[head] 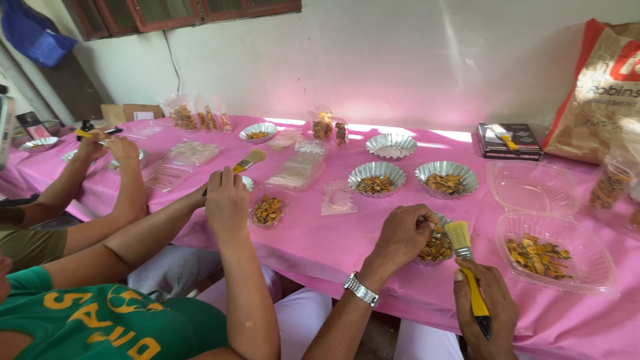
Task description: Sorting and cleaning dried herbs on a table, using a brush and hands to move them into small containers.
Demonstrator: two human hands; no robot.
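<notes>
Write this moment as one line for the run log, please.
left hand: in foil cup of dried pieces | right hand: holds yellow-handled brush upright | co-workers at left also brushing

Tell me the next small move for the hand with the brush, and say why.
Probably bring the brush down to the piece the left hand is picking from the foil cup. The right hand holds the brush upright with its bristles just beside that cup, and the left fingers are already in the dried pieces.
</notes>
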